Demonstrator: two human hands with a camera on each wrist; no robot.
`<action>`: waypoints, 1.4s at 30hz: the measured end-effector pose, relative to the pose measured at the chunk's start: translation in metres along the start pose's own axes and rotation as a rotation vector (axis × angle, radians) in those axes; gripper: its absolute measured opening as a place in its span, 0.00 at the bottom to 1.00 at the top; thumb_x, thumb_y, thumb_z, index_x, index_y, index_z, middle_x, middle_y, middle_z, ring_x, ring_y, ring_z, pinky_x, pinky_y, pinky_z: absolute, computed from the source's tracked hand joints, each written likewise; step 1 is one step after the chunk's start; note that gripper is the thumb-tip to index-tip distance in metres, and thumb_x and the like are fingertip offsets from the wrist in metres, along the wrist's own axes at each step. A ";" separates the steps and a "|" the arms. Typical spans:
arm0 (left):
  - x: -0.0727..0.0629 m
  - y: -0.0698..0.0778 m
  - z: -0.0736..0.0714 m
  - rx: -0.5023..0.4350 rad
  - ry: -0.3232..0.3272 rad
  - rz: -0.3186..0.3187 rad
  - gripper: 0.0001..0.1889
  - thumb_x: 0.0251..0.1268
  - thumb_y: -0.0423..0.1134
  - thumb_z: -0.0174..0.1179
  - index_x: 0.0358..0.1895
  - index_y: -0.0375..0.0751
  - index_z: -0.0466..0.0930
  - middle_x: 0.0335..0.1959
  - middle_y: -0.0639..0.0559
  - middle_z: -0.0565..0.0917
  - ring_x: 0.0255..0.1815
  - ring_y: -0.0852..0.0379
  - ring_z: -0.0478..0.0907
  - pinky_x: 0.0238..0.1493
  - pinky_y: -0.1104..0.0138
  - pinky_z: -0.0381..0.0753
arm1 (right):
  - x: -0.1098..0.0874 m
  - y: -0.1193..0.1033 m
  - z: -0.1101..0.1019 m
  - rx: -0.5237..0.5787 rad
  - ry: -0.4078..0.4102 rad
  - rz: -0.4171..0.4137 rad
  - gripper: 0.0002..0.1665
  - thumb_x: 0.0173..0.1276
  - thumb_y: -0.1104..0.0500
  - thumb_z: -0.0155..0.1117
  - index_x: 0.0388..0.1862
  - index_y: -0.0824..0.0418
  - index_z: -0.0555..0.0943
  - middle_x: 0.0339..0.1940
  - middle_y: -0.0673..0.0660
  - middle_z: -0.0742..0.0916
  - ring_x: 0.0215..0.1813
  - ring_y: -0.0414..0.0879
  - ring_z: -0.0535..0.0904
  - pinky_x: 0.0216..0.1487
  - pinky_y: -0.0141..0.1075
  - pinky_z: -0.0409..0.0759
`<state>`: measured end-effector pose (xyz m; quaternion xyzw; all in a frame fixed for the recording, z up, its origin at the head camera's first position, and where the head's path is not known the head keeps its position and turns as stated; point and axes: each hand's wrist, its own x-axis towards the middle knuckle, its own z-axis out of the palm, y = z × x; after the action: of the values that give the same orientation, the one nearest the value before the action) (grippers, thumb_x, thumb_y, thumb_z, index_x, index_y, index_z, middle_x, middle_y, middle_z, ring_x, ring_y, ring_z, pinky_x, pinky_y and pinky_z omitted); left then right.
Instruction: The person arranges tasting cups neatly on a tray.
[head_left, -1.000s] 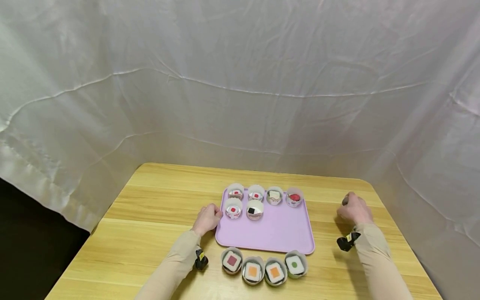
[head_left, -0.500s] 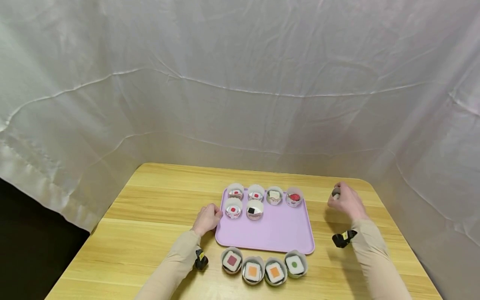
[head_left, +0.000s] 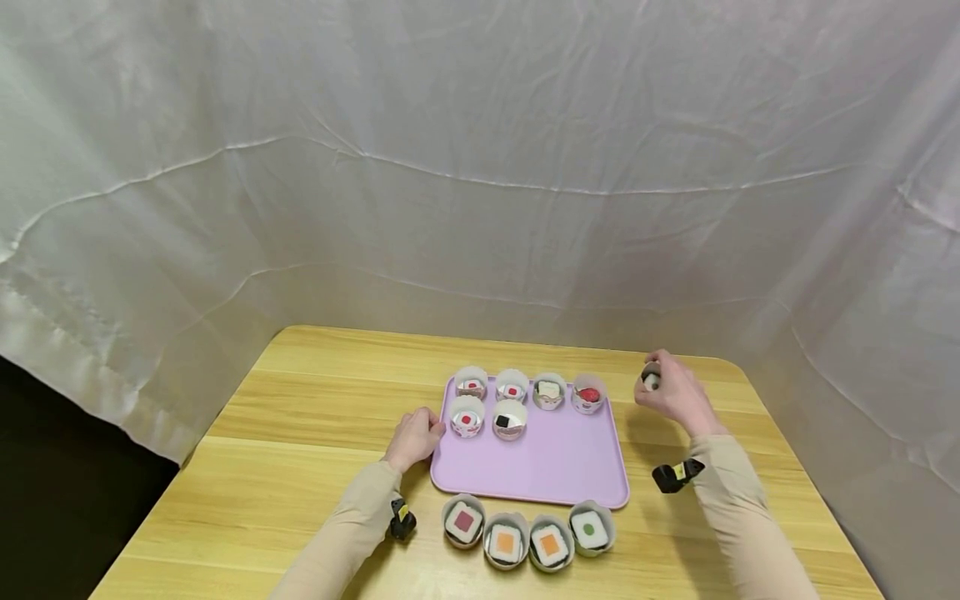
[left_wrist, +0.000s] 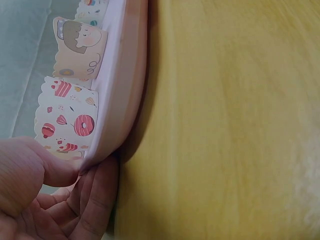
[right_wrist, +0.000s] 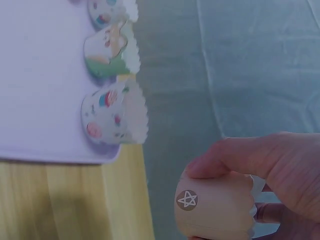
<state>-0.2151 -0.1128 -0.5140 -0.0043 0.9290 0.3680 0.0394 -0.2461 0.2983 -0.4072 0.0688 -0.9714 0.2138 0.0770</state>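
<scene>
My left hand [head_left: 411,439] pinches the left rim of the lilac tray [head_left: 555,462], its thumb above the edge and its fingers beneath, as the left wrist view shows. At the right, my right hand [head_left: 678,396] grips a paper baking cup [right_wrist: 215,207], beige with a star printed in a brown disc. In the head view something white shows inside that cup. It is held above the table, to the right of the tray. Nearest it on the tray is a cup with a red filling [head_left: 589,395] at the far right corner.
Several filled cups stand at the tray's back and left, one with a black square [head_left: 504,422]. In front of the tray are cups topped with a dark red square [head_left: 464,522], orange squares [head_left: 506,543] and a green dot [head_left: 589,529]. Grey curtain [head_left: 480,208] hangs behind the table.
My right hand has moved left and farther back with the baking cup, closer to the tray. The left hand, the tray and the other cups have stayed put.
</scene>
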 end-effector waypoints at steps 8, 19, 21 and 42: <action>0.001 -0.001 0.001 -0.001 -0.006 -0.006 0.08 0.71 0.37 0.57 0.36 0.35 0.80 0.29 0.44 0.83 0.31 0.53 0.78 0.32 0.65 0.75 | 0.001 -0.021 -0.001 0.008 0.009 -0.065 0.29 0.55 0.61 0.63 0.56 0.71 0.74 0.43 0.69 0.84 0.39 0.57 0.79 0.37 0.45 0.76; 0.001 0.000 0.000 -0.004 -0.005 -0.004 0.08 0.71 0.37 0.57 0.37 0.35 0.81 0.30 0.44 0.84 0.31 0.53 0.78 0.32 0.65 0.75 | 0.003 -0.047 0.006 0.022 -0.033 -0.107 0.29 0.55 0.62 0.68 0.56 0.69 0.74 0.47 0.70 0.85 0.44 0.61 0.81 0.44 0.55 0.79; 0.002 -0.001 0.000 -0.001 -0.005 -0.007 0.08 0.72 0.37 0.57 0.37 0.35 0.81 0.31 0.44 0.84 0.32 0.53 0.78 0.33 0.65 0.75 | 0.004 -0.052 0.008 0.032 -0.041 -0.118 0.29 0.56 0.62 0.69 0.57 0.69 0.74 0.48 0.70 0.85 0.46 0.62 0.82 0.47 0.57 0.80; 0.001 0.001 0.000 0.004 -0.002 -0.012 0.09 0.72 0.38 0.57 0.37 0.35 0.80 0.31 0.44 0.83 0.32 0.52 0.78 0.33 0.64 0.76 | 0.006 -0.080 0.049 0.058 -0.085 -0.278 0.30 0.50 0.66 0.73 0.53 0.69 0.76 0.47 0.68 0.86 0.48 0.61 0.83 0.51 0.56 0.82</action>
<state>-0.2156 -0.1121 -0.5139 -0.0092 0.9296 0.3661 0.0424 -0.2449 0.2051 -0.4177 0.2140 -0.9482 0.2261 0.0628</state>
